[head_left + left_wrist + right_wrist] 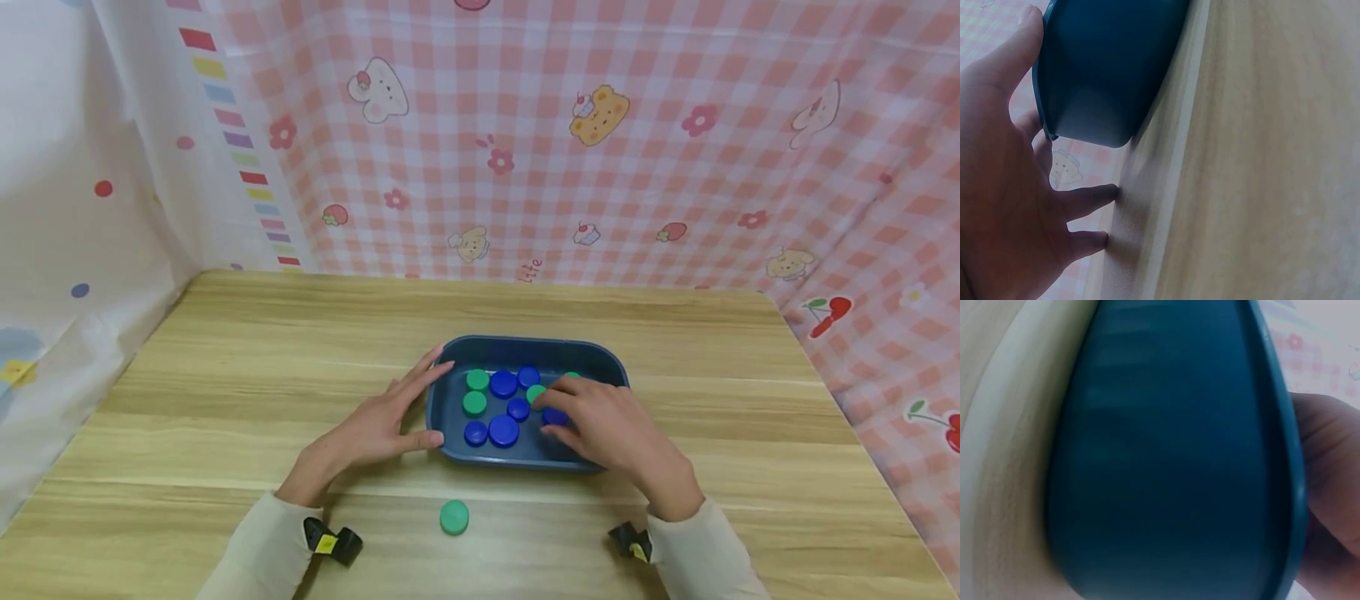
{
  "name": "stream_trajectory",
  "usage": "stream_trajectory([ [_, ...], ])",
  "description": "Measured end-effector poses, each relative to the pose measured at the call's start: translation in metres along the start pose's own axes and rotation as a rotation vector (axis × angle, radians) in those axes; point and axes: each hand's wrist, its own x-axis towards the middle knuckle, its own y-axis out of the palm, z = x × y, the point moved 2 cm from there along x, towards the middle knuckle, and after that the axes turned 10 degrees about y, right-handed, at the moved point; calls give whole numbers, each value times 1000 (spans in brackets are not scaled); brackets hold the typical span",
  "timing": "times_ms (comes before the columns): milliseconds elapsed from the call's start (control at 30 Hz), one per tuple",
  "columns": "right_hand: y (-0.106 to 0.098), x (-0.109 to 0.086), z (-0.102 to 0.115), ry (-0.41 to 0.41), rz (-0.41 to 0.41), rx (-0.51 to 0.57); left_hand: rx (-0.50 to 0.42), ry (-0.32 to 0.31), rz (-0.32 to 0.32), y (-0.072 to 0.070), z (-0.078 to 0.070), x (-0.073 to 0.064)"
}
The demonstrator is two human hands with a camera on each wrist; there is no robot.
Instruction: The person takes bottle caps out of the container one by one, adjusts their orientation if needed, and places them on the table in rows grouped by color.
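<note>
The step in hand appears to be handling caps inside the tray (555, 354), which sits between the two hands. The left hand (375, 427) is spread wide, its thumb and fingers at the tray's near end. The right hand (611, 421) reaches over the rim with bent fingers above a blue cap (555, 418); a green cap (536, 394) lies at its fingertips. Whether it pinches either cap cannot be told. Gripping one cap would call for thumb and forefinger on opposite edges, clear of its neighbours. More blue and green caps lie between the hands; one beyond the right hand is partly hidden by it. A loose green cap (453, 517) rests on the table (225, 400), nearer the person than both hands; the tray wall stands between it and the right hand.
</note>
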Motion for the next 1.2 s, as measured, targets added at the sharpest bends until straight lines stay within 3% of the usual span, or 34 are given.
stream_trajectory([
  [467,12,3,-10,70,88,-65,3,-8,1,1,2,0],
  [1200,17,2,-12,137,160,-55,12,-6,3,1,2,0],
])
